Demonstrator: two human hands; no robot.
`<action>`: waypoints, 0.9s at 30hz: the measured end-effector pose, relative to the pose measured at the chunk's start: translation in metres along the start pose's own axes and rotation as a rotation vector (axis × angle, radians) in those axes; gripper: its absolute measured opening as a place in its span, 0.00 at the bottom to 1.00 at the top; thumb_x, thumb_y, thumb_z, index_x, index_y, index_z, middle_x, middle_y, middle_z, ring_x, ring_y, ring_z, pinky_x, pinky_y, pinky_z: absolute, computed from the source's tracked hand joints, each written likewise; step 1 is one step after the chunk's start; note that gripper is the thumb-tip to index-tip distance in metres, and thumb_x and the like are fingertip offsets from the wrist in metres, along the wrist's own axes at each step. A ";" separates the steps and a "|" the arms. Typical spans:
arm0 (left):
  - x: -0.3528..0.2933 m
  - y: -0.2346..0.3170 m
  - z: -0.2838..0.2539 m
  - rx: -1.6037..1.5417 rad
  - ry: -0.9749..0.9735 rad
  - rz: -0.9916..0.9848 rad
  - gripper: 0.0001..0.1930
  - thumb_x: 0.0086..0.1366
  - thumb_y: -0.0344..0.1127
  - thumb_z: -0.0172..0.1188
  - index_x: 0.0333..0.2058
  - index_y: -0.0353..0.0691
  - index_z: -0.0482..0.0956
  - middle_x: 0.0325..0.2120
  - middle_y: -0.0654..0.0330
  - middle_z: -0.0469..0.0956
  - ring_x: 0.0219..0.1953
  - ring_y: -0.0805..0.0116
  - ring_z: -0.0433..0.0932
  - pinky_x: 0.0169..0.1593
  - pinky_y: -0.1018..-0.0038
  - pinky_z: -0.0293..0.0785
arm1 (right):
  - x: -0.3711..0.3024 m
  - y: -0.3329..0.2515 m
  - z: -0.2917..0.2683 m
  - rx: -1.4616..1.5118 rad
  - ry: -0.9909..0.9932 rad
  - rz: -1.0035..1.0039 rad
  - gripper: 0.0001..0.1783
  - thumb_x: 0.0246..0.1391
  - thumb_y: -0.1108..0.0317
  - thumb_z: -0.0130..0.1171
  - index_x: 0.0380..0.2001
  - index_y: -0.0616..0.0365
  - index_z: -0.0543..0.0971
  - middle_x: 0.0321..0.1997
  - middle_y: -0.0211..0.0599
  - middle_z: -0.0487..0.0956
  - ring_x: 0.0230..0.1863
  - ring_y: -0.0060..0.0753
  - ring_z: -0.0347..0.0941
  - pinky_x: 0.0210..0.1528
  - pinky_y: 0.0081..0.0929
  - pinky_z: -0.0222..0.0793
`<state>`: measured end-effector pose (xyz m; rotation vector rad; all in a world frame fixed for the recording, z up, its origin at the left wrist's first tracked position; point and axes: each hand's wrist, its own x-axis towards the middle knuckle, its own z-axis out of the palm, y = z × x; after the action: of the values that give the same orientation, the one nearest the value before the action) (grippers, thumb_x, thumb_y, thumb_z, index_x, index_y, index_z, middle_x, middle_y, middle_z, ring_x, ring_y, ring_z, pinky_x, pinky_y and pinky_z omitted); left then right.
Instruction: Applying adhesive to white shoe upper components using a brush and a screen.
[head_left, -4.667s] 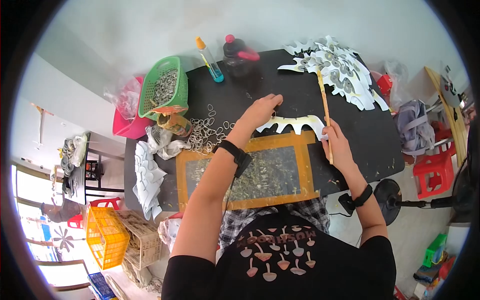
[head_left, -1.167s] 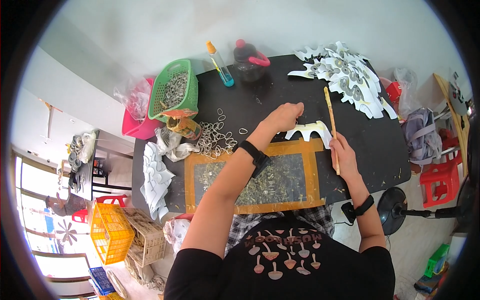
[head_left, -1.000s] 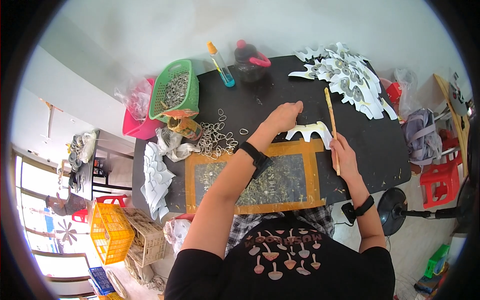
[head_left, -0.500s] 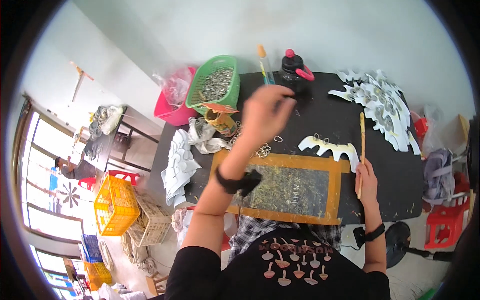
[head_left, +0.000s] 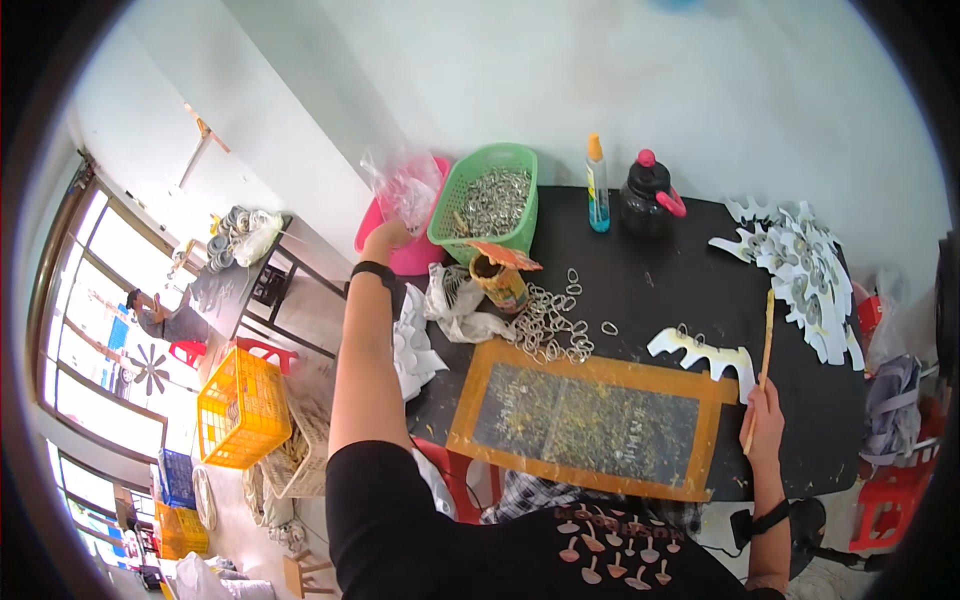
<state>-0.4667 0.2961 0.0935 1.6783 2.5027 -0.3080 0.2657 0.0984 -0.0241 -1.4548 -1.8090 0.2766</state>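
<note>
Nearest I have one orange-taped board (head_left: 711,430), my clock's centre, twelve toward the wall. At three, the right hand (head_left: 763,418) has its fingers curled round one tan stick (head_left: 767,335); whether they also pinch the white piece (head_left: 715,357), I can't tell. I see that one piece at two on the black table (head_left: 650,285), two metal rings (head_left: 700,341) at its upper edge. It looks flat, curved, scalloped, yellowish along its back. Its long axis runs ten to four, teeth toward seven; the stick runs six to just past twelve. Loose rings (head_left: 550,325) at eleven and a pile of white pieces (head_left: 805,280) farther out at two overlap too much to count. Between ten and eleven, the left hand (head_left: 393,236) is at one pink basin (head_left: 418,258), fingers unclear to me. Beyond: one green basket (head_left: 455,195), eleven; one bottle (head_left: 598,195), twelve.
</note>
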 end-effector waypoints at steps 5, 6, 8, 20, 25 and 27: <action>0.008 0.007 0.007 -0.008 -0.168 0.056 0.27 0.59 0.48 0.50 0.55 0.40 0.69 0.53 0.42 0.69 0.47 0.49 0.76 0.47 0.58 0.73 | 0.001 -0.004 0.007 0.432 0.036 0.407 0.17 0.60 0.68 0.47 0.49 0.66 0.70 0.32 0.28 0.71 0.31 0.13 0.65 0.33 0.08 0.63; 0.005 0.011 0.009 -0.126 -0.181 -0.024 0.29 0.59 0.50 0.48 0.57 0.44 0.65 0.55 0.45 0.66 0.49 0.50 0.74 0.50 0.60 0.71 | 0.002 -0.004 0.009 0.633 0.072 0.564 0.17 0.59 0.68 0.48 0.49 0.66 0.71 0.32 0.27 0.71 0.30 0.12 0.64 0.32 0.07 0.62; 0.000 0.014 0.004 -0.210 -0.238 -0.028 0.31 0.59 0.52 0.48 0.59 0.47 0.62 0.58 0.48 0.62 0.53 0.51 0.71 0.52 0.60 0.69 | 0.003 -0.003 0.011 0.568 0.065 0.568 0.17 0.59 0.68 0.48 0.49 0.66 0.71 0.31 0.27 0.71 0.30 0.12 0.64 0.32 0.07 0.62; -0.001 0.008 0.004 -0.221 -0.173 0.234 0.30 0.63 0.55 0.39 0.64 0.62 0.52 0.60 0.57 0.61 0.49 0.57 0.71 0.43 0.62 0.71 | -0.002 0.016 0.010 0.050 0.022 0.209 0.13 0.56 0.79 0.47 0.45 0.64 0.72 0.48 0.45 0.72 0.37 0.31 0.72 0.38 0.19 0.69; 0.026 0.005 0.015 -0.160 -0.388 0.109 0.29 0.65 0.50 0.38 0.65 0.59 0.48 0.59 0.54 0.63 0.47 0.59 0.72 0.43 0.64 0.73 | 0.001 0.003 0.002 -0.251 -0.019 -0.086 0.12 0.55 0.80 0.45 0.43 0.67 0.72 0.49 0.49 0.71 0.40 0.41 0.72 0.40 0.26 0.70; 0.039 -0.001 0.023 -0.270 -0.452 0.261 0.29 0.64 0.42 0.44 0.64 0.54 0.52 0.55 0.53 0.68 0.47 0.62 0.72 0.43 0.66 0.73 | 0.002 0.003 0.001 -0.221 -0.046 -0.023 0.12 0.53 0.82 0.45 0.42 0.67 0.72 0.49 0.53 0.71 0.44 0.51 0.73 0.43 0.30 0.70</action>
<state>-0.4834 0.3255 0.0629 1.5885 1.8870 -0.2715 0.2675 0.1012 -0.0261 -1.5890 -1.9414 0.1012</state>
